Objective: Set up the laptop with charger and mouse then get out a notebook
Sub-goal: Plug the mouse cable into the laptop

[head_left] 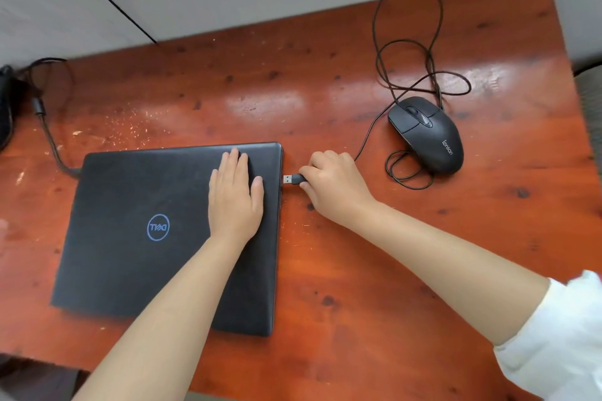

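Observation:
A closed black laptop (136, 231) lies on the red-brown wooden table (358, 270). My left hand (236, 197) rests flat on its lid near the right edge, fingers together, holding nothing. My right hand (332, 185) pinches the mouse's USB plug (292, 179), whose metal tip sits just beside the laptop's right side, a small gap apart. The black wired mouse (426, 133) sits to the right, its cable (407, 42) looped behind it. A charger cable (49, 140) runs into the laptop's left rear corner. No notebook is visible.
A dark object (6, 107), partly cut off, lies at the table's left edge where the charger cable begins. A thin black wire (107, 0) runs down the grey wall behind. A woven seat (591, 107) shows past the table's right edge.

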